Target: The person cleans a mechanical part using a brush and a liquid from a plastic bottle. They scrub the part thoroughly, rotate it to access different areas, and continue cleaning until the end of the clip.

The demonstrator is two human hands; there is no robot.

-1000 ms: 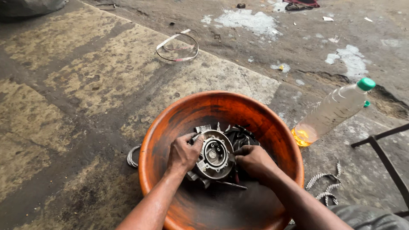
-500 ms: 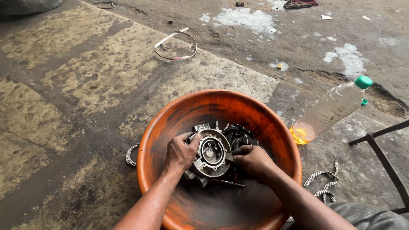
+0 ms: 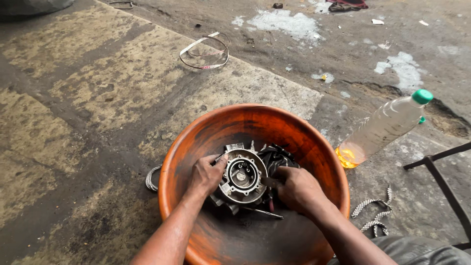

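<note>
A large orange basin (image 3: 294, 132) stands on the concrete floor. Inside it lies a grey metal engine casing (image 3: 244, 177) with a round opening and bolt holes facing up. My left hand (image 3: 205, 174) grips the casing's left side. On the right side of the casing my right hand (image 3: 296, 189) is closed, seemingly around a small dark tool that the fingers mostly hide. A thin metal rod (image 3: 267, 213) lies in the basin just below the casing.
A clear plastic bottle (image 3: 382, 128) with a green cap and some yellow liquid lies tilted right of the basin. A metal ring (image 3: 152, 177) peeks out at the basin's left. A strap loop (image 3: 203, 51) lies farther off. A dark metal frame (image 3: 444, 184) and patterned cord (image 3: 373, 216) sit right.
Both hands stay on the casing, with only small shifts; the casing has turned slightly in the basin. The view has moved a little.
</note>
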